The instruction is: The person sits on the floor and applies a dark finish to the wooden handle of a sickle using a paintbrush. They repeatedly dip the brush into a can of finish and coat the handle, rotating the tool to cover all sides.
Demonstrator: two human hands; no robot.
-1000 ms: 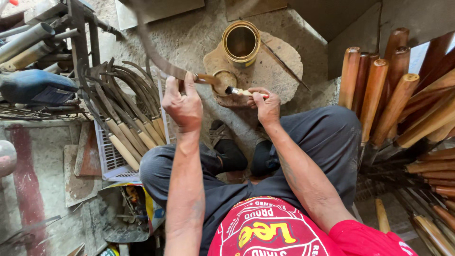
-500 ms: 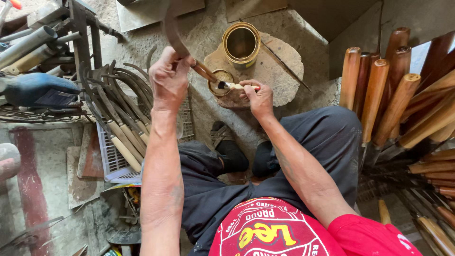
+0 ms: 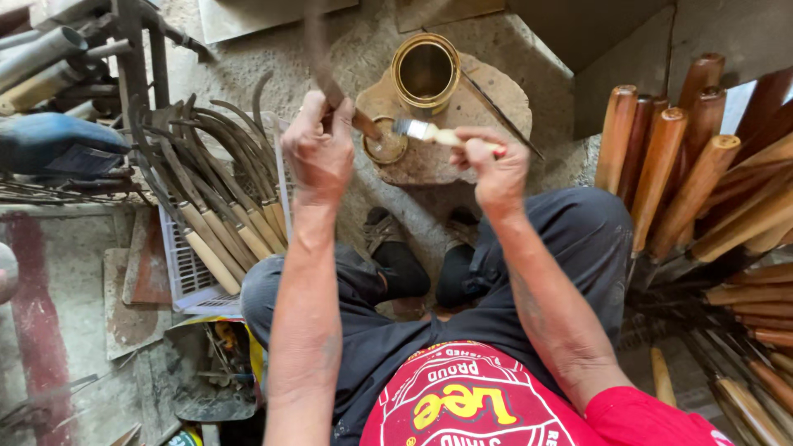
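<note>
Two hands work mid-frame: left hand [image 3: 318, 153] grips a sickle [image 3: 318, 62], right hand [image 3: 494, 161] pinches a brush [image 3: 429, 132], coating its handle; next needs steady strokes.

The tin can [image 3: 425, 73] is shiny yellow metal, smooth inside. It stands on a round stone slab [image 3: 487, 107] that looks rough, dull and stained brown. The brush [image 3: 429, 132] in the right hand [image 3: 494, 165] has a pale wooden grip and soft light bristles. The left hand [image 3: 318, 149] holds a curved blade [image 3: 318, 58] of dark, dull metal with a brown wooden handle. The pile of sickles [image 3: 206, 182] has the same dark, rough metal, and their wooden handles are pale and matt. The wooden handles on the right [image 3: 677, 157] are red-brown, smooth and glossy. The crate [image 3: 186, 277] is white plastic. The floor [image 3: 74, 272] is rough, gray concrete. The trousers [image 3: 578, 239] are dark, soft cloth.
</note>
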